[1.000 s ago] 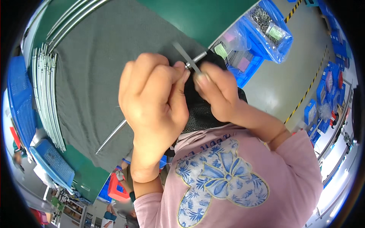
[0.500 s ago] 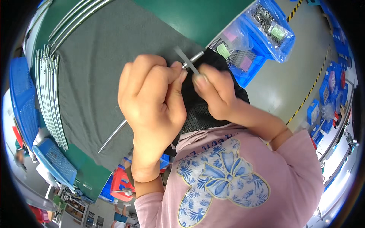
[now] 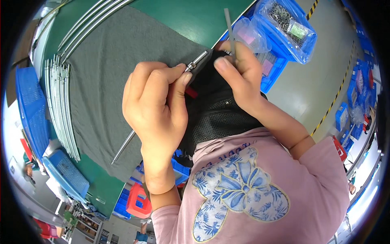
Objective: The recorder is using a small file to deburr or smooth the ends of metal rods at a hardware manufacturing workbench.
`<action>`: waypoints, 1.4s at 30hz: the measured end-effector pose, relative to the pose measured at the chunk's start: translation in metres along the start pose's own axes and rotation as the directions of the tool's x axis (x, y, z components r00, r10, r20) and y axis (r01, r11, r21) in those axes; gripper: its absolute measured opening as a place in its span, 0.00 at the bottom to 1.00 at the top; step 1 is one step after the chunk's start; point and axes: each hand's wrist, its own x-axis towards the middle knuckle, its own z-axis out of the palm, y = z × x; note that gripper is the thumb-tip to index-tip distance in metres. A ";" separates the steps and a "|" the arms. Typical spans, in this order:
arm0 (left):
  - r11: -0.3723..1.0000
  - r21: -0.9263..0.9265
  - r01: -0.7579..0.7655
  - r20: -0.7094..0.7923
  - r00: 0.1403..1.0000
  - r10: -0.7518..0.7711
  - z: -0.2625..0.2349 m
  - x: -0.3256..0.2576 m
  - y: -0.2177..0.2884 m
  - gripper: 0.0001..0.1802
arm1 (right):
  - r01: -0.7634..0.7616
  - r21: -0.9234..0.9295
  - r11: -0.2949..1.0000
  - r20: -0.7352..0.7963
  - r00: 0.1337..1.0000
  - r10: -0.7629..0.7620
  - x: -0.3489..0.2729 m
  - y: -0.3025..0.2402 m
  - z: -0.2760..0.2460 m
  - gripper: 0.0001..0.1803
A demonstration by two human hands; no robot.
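Note:
A slim silver metal rod (image 3: 123, 147) runs at a slant through my left hand (image 3: 152, 101), which is closed around it. Thumb and forefinger pinch the rod just below a ringed fitting (image 3: 191, 66) at its upper end. My right hand (image 3: 245, 77) is raised to the right of that end, apart from it. Between its fingers stands a thin, flat grey strip (image 3: 228, 25), pointing upward; its lower end is hidden in the grip. Under the rod lies a grey cloth (image 3: 109, 61) on the green table. A small red piece (image 3: 191, 92) shows beside my left hand.
Several thin metal rods (image 3: 60, 105) lie bundled at the left, with longer rods (image 3: 91, 26) beyond them. Blue baskets (image 3: 32, 107) stand past the left edge. At the right, a blue bin (image 3: 306, 53) holds bagged small metal parts. A red container (image 3: 138, 202) is below the table.
My right hand has drawn the grey strip away from the rod's end, up and to the right. The strip has turned from slanting across the rod to nearly upright. My left hand keeps its hold.

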 end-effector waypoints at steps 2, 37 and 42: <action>1.000 -0.015 0.004 0.004 1.000 -0.004 0.000 0.000 -0.001 0.07 | -0.053 0.018 0.998 -0.011 0.999 0.053 -0.003 -0.007 0.004 0.08; 0.998 -0.066 -0.010 -0.025 1.000 0.009 0.005 -0.003 -0.005 0.07 | -0.224 -0.262 0.939 0.312 0.901 0.301 -0.013 -0.052 0.007 0.15; 0.996 -0.087 -0.017 -0.047 0.999 0.013 0.006 -0.003 -0.004 0.08 | -0.187 -0.356 0.916 0.255 0.923 0.287 -0.021 -0.057 0.007 0.15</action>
